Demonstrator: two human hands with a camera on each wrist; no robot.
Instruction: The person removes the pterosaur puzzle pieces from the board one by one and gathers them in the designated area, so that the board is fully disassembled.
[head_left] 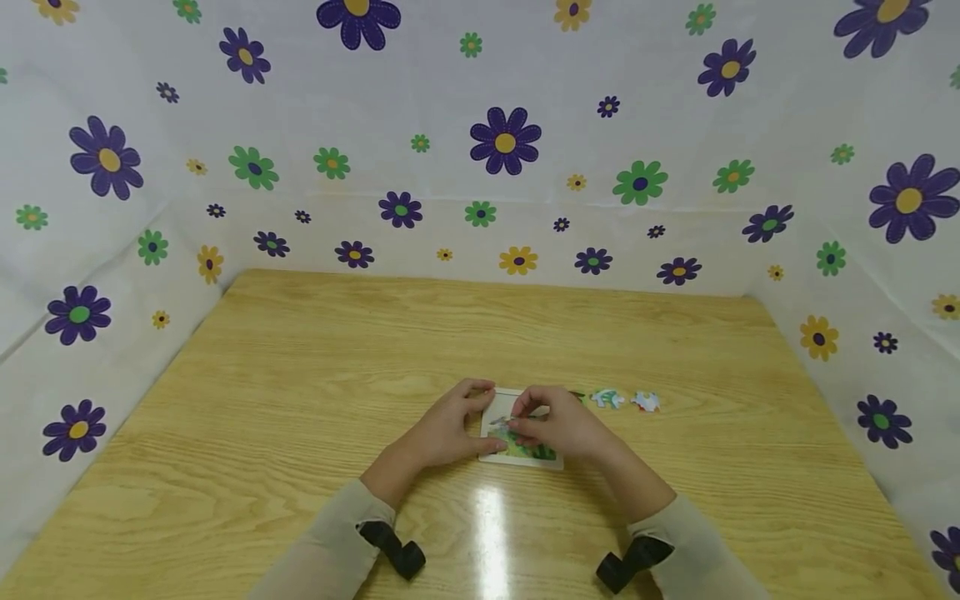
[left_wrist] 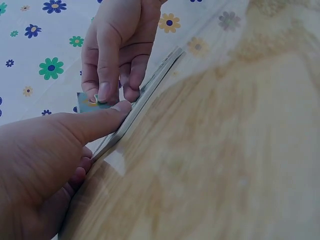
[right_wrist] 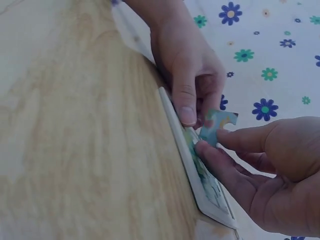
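Observation:
A small jigsaw puzzle board (head_left: 525,462) with a pale rim lies flat on the table, its lower part showing a green and yellow picture. My left hand (head_left: 452,423) holds it at the left side, thumb on the near left rim and fingers toward the far left corner. Over the board, my right hand (head_left: 564,423) pinches a puzzle piece (right_wrist: 223,119) between thumb and fingertips. That piece is blue-green with some orange and is tilted up from the board. Part of the picture is hidden by the right hand.
Loose puzzle pieces lie right of the board: a green and white one (head_left: 607,398), a white and red one (head_left: 646,402), and a dark green one (head_left: 577,396) partly behind the right hand. A flowered cloth (head_left: 450,100) surrounds the wooden table (head_left: 337,358).

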